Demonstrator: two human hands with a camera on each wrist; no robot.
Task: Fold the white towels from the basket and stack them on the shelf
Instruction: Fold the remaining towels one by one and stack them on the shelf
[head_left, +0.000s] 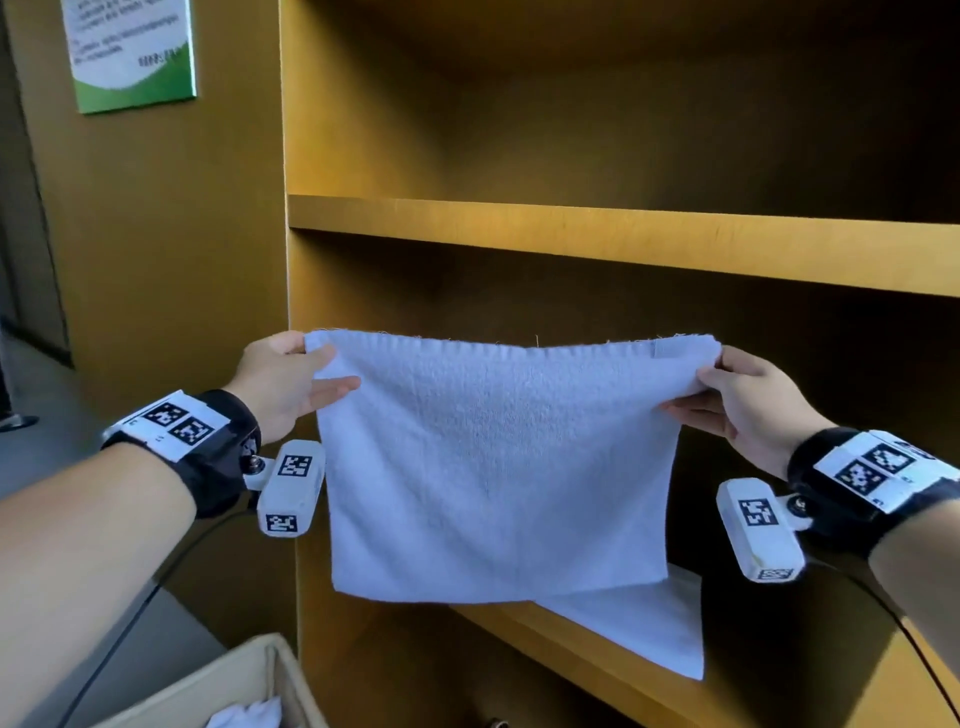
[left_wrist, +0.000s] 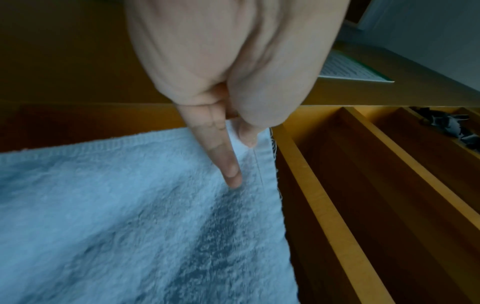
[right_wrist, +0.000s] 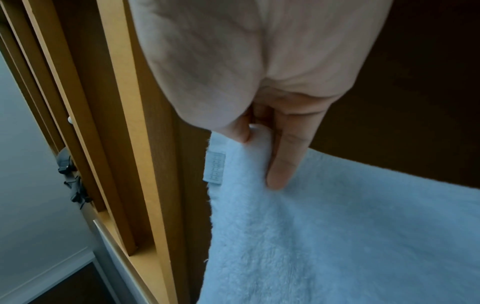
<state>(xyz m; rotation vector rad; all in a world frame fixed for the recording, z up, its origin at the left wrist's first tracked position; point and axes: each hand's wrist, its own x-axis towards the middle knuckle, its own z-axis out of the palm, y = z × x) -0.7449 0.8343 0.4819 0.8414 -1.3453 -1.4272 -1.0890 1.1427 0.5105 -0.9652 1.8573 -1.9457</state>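
Both forearms frame my view: left hand and right hand each pinch a top corner of the white towel, hanging spread before the shelf. I'd keep the top edge taut and level, then bring corner to corner so the hems meet squarely before stacking on the folded towel.

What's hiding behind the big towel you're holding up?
Behind the held towel are the wooden shelf and a folded towel lying on it, peeking out below. The held towel covers the rest of that folded towel and the shelf's back.
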